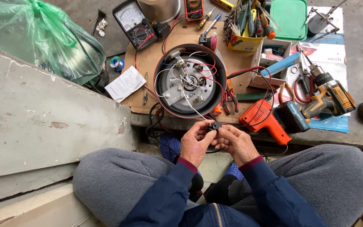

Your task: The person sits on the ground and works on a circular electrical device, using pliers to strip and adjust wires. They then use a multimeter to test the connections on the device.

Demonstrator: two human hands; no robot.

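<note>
An upturned round appliance point(189, 86) with a dark rim lies on a cardboard sheet point(150, 59), its metal base plate and red and white wires exposed. Just below it, my left hand point(194, 145) and my right hand point(236, 143) meet over my lap. Both pinch a small black part point(214, 126) between their fingertips. White and red wires run from the appliance down to that part. I sit cross-legged in grey trousers and a dark blue jacket.
An orange soldering gun point(265, 120) and a yellow cordless drill point(328, 98) lie to the right. A black analogue multimeter point(134, 19), a yellow tin of tools point(246, 25) and a green lid point(290, 17) sit at the back. A green plastic bag point(38, 38) and concrete slab point(43, 113) fill the left.
</note>
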